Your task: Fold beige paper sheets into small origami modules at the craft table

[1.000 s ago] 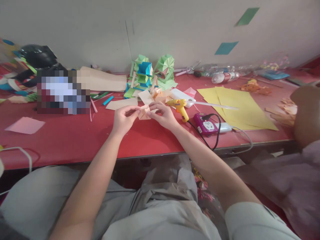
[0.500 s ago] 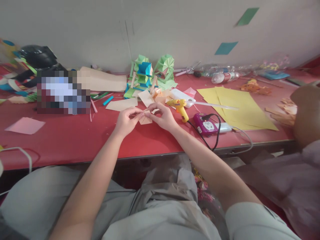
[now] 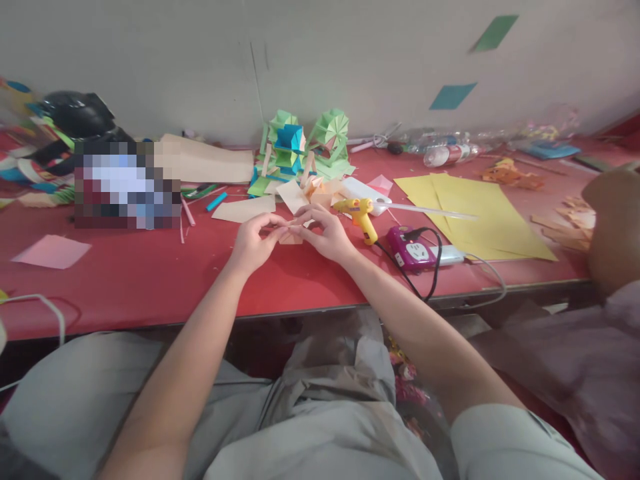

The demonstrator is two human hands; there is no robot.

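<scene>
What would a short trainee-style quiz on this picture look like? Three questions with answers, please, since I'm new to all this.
1. What do the left hand and the right hand hold between their fingertips?
2. True or false: the yellow glue gun lies nearer the left hand than the right hand.
3. What colour are the large overlapping sheets on the table, beyond the purple socket block?
a) blue
b) yellow
c) pink

Key
1. A small piece of pale paper.
2. False; it lies just beyond the right hand, on that side.
3. b
</scene>
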